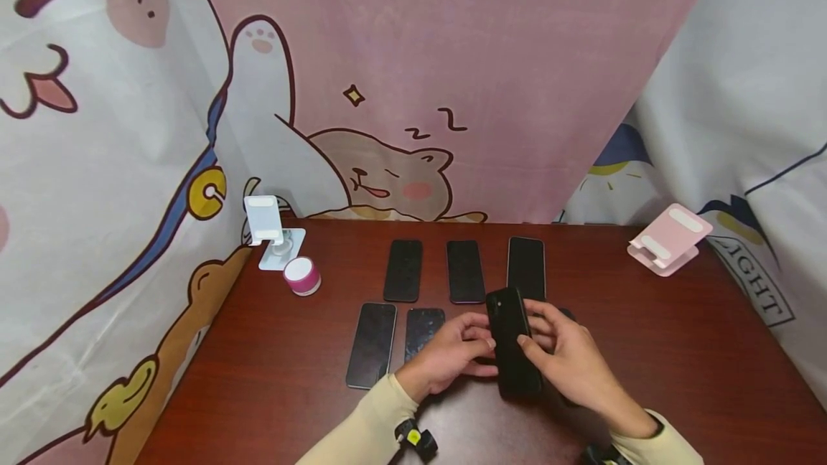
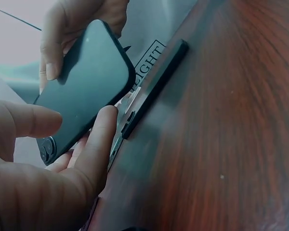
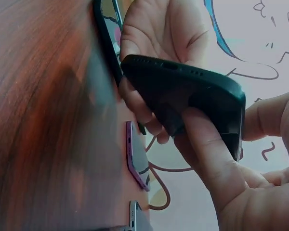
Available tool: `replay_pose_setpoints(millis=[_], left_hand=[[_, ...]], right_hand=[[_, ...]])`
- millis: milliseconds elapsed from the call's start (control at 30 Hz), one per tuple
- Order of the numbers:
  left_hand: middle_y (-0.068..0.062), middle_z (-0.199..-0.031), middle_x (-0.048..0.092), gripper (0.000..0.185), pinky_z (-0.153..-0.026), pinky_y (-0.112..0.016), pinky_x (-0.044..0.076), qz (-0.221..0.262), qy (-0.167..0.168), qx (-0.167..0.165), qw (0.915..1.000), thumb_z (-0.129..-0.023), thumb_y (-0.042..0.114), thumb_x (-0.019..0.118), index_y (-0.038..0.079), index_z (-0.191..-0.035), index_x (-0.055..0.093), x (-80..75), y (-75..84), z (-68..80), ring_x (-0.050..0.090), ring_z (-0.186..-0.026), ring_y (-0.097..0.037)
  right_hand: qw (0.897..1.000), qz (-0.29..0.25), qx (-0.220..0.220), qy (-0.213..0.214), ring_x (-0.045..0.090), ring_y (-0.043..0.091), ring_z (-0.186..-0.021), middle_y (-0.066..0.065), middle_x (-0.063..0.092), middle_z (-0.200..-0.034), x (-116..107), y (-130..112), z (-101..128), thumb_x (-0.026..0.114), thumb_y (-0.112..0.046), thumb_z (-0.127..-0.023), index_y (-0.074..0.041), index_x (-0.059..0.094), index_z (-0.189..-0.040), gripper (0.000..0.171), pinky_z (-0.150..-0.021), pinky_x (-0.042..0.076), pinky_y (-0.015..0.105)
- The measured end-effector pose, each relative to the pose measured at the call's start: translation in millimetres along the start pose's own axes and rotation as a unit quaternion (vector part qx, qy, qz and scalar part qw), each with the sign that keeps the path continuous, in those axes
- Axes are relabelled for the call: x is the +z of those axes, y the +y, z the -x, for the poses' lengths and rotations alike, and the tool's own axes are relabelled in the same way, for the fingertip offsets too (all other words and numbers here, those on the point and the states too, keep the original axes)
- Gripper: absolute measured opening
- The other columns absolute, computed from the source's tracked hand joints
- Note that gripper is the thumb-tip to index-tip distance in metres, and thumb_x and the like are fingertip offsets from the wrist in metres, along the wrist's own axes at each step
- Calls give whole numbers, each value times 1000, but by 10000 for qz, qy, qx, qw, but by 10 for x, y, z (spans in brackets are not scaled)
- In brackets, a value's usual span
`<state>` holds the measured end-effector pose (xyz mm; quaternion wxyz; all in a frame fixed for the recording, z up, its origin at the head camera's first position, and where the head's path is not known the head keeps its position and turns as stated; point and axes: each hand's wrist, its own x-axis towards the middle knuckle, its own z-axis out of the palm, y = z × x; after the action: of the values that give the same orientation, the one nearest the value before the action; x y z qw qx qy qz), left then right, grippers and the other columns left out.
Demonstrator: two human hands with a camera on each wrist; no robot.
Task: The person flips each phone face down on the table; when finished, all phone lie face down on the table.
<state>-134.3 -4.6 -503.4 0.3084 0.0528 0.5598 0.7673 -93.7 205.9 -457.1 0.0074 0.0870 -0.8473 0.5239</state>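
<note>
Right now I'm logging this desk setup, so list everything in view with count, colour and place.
Held phone: one, black, back facing up, lifted over the near middle of the table between both hands.
Phones lying flat: five plainly seen, dark screens up; three in a back row, two in front at left. A sixth dark edge shows behind the hands; cannot tell what it is.
White stand: one, back left corner.
Pink stand: one, back right.
Small cylinder: one, pink with white top, beside the white stand.
Table: one, dark red-brown wood.
Cartoon cloth: pink and white, hung behind and at the sides.
Left hand: grips the held phone's left edge.
Right hand: grips its right edge.
</note>
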Motion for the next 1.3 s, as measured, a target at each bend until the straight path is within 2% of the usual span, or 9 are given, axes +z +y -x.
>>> replay_pose_setpoints(millis=[200,500,733,933,1300], left_hand=[[-12,-110,65,39,-78,-45,67,-63,37,43,10000,-99,-1,64,-1,-137,55,-27,6,7,68,-92,-21],[-16,-115,64,42,-83,-50,66,-249,84,34,9996,-101,-1,63,-2,-141,52,-70,28,74,69,-94,-23],[-19,-126,60,50,-91,-51,64,-434,91,-95,9990,-101,0,63,-5,-149,48,-95,32,119,70,-100,-23],[-19,-126,59,52,-90,-46,65,-580,153,-174,9981,-100,0,63,-6,-150,49,-119,16,133,71,-99,-24],[-15,-122,70,49,-82,-40,66,-1257,330,-265,9912,-101,6,65,-4,-148,54,-138,68,174,74,-101,-24]], right_hand=[[9999,112,118,19,77,6,-83,21,76,-123,-11,63,-14,75,-8,-97,0,54,-146,53,-66,61,24],[9983,368,461,-5,73,6,-74,20,76,-121,9,192,-16,76,-5,-96,-1,55,-145,54,-51,58,32],[9956,304,868,-149,73,7,-75,21,74,-121,44,292,-21,76,-7,-96,0,53,-148,58,-55,61,30],[9920,74,1226,-290,76,12,-80,19,73,-116,82,360,-25,76,-8,-96,2,52,-149,60,-59,63,29],[9907,29,1301,-397,75,16,-87,18,70,-114,97,425,-16,78,-8,-94,7,54,-146,60,-61,64,29]])
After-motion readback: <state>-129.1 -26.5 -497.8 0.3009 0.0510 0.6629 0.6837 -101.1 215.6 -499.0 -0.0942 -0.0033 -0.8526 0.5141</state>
